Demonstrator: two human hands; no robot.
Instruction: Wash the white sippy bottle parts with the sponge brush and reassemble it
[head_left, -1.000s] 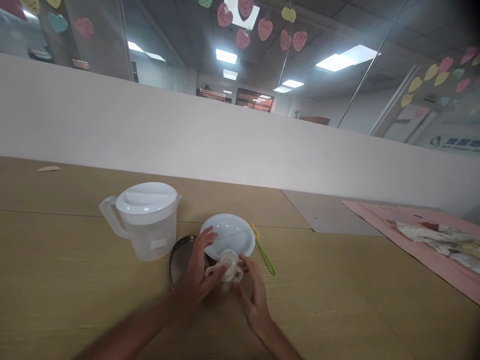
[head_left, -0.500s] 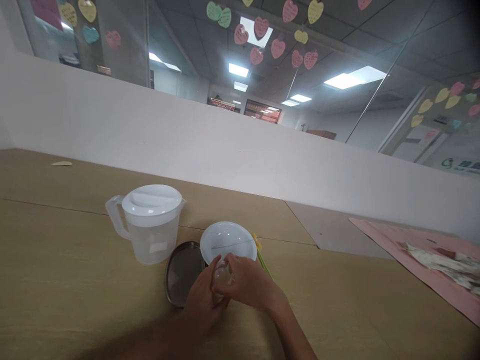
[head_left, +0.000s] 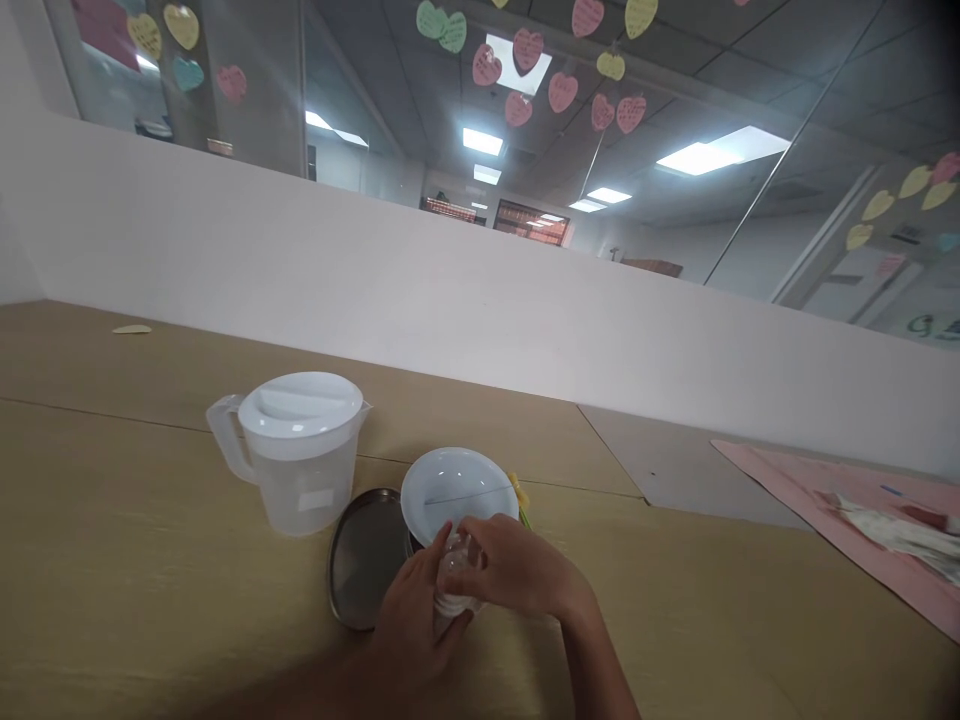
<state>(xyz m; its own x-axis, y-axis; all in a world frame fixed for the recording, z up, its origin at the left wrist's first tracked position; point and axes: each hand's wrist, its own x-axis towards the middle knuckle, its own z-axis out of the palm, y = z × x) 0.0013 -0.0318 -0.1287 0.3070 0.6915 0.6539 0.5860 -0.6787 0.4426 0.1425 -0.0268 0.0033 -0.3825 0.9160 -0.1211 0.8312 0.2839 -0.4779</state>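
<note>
Between my two hands is a small clear bottle (head_left: 454, 572) with a rounded see-through top, partly hidden by the fingers. My left hand (head_left: 414, 612) is closed around its lower part. From the right, my right hand (head_left: 517, 568) grips the top with bent fingers. Just beyond them stands a white bowl (head_left: 457, 478) with a thin line across its inside that I cannot make out. A dark metal tray (head_left: 364, 570) lies to the left, by my left hand. Behind the bowl's right rim a yellow thing (head_left: 519, 492) with a green stem shows.
A lidded clear plastic pitcher (head_left: 304, 485) stands left of the tray. On the right, a pink cloth (head_left: 780, 480) carries a crumpled white piece. A pale flat scrap (head_left: 131, 329) lies far left. The wooden table (head_left: 150, 560) ends at a white wall (head_left: 450, 290) below glass.
The camera view has shifted slightly. Both hands remain on the bottle, now a bit lower and farther right in view, and more of its rounded top shows.
</note>
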